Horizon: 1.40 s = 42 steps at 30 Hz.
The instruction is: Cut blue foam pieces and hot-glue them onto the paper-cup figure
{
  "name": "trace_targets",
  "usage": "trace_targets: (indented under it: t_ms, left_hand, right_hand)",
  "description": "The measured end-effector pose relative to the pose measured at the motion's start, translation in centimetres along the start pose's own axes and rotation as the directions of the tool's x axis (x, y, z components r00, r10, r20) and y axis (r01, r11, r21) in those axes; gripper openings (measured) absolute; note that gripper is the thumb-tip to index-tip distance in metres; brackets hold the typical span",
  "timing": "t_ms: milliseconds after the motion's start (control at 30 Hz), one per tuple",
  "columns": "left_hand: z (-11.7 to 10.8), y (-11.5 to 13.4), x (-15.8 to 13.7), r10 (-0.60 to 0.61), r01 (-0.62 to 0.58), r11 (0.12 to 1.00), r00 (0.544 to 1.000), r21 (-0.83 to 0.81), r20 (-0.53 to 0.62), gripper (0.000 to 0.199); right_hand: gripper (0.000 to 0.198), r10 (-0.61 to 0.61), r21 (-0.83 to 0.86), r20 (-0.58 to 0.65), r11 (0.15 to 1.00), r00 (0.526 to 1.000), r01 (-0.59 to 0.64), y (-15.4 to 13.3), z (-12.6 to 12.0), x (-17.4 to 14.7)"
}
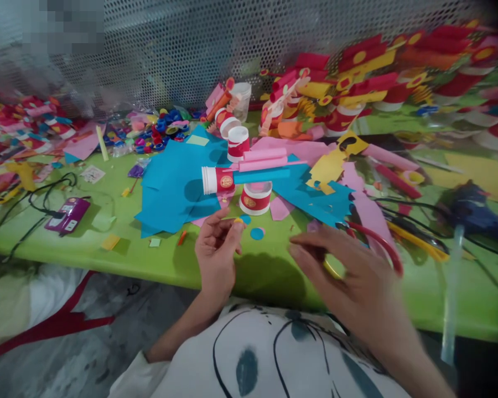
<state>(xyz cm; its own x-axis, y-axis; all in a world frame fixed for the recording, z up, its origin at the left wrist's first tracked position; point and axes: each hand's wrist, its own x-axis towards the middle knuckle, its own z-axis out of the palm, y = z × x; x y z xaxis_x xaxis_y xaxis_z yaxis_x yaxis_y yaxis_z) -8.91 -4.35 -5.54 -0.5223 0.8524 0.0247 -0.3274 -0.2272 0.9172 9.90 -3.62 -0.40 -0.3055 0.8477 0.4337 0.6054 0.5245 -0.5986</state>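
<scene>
My left hand (pixel 218 249) is closed in a pinch on a small yellow paper piece (pixel 238 220) at the near side of the table. My right hand (pixel 348 276) is blurred, its thumb and index fingertips close together; anything between them cannot be made out. Under its palm shows part of a yellow ring (pixel 333 267). Just beyond my left hand stands a red-and-white paper cup (pixel 255 198). Another cup (pixel 218 181) lies sideways behind it, joined to a blue paper tube (pixel 261 176) with pink rolls (pixel 263 159) above. Blue paper discs (pixel 257 234) lie between my hands.
Blue paper sheets (pixel 170 188) spread across the green table (pixel 133 251). At right are a glue gun (pixel 468 210) with a clear stick, cables and a red curved handle (pixel 382 240). Several finished-looking cup models (pixel 348 113) line the back. A purple device (pixel 68 215) sits left.
</scene>
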Motion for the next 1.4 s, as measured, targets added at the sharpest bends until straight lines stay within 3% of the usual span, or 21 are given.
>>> trace_targets:
  t_ms: [67, 167, 267, 367, 600, 833, 933, 1033, 1200, 1400]
  left_hand:
    - [0.1, 0.1, -0.1, 0.011, -0.012, 1.0, 0.999, -0.026, -0.048, 0.029]
    - [0.1, 0.1, -0.4, 0.046, -0.047, 0.999, 0.994, -0.008, -0.103, 0.023]
    - [0.0, 0.1, -0.5, 0.068, -0.069, 0.998, 0.991, -0.007, -0.112, 0.018]
    - [0.0, 0.1, -0.4, 0.056, -0.06, 0.998, 0.993, -0.03, -0.106, 0.014]
    - [0.1, 0.1, -0.1, 0.007, -0.011, 0.999, 0.996, -0.042, -0.09, 0.015]
    - [-0.1, 0.3, -0.2, -0.001, 0.001, 1.0, 1.0, 0.018, -0.028, 0.01]
    - [-0.1, 0.4, -0.3, -0.02, 0.019, 0.995, 1.0, 0.098, 0.015, 0.01]
    - [0.1, 0.6, -0.5, -0.066, 0.037, 0.976, 0.989, 0.214, 0.13, 0.015]
    - [0.2, 0.5, -0.5, -0.166, 0.013, 0.916, 0.923, 0.401, 0.348, 0.044]
    - [-0.1, 0.0, -0.3, -0.105, -0.114, 0.847, 0.921, 0.519, 0.374, 0.032]
  right_hand:
    - [0.013, -0.046, -0.035, 0.044, 0.998, 0.998, 0.047, 0.9, 2.3, 1.0]
    - [0.021, -0.07, -0.213, 0.122, 0.972, 0.99, 0.095, 2.1, 5.3, 2.0]
    - [0.023, -0.064, -0.312, 0.217, 0.941, 0.974, 0.132, 2.8, 6.5, 2.3]
    - [0.021, -0.07, -0.266, 0.237, 0.955, 0.969, 0.134, 3.0, 6.4, 2.2]
    - [0.015, -0.058, -0.16, 0.158, 0.984, 0.986, 0.084, 3.4, 6.3, 2.0]
    - [0.012, 0.054, 0.027, 0.108, 0.998, 0.993, -0.058, 3.4, 5.5, 2.0]
    - [0.015, 0.098, 0.076, 0.065, 0.992, 0.993, -0.102, 3.3, 5.1, 2.1]
    - [0.014, 0.133, 0.086, 0.02, 0.987, 0.991, -0.134, 3.0, 4.9, 2.2]
    - [0.016, 0.096, 0.143, 0.064, 0.984, 0.993, -0.104, 2.9, 4.9, 2.0]
    - [0.024, 0.0, 0.172, 0.093, 0.985, 0.996, -0.016, 3.1, 5.1, 1.6]
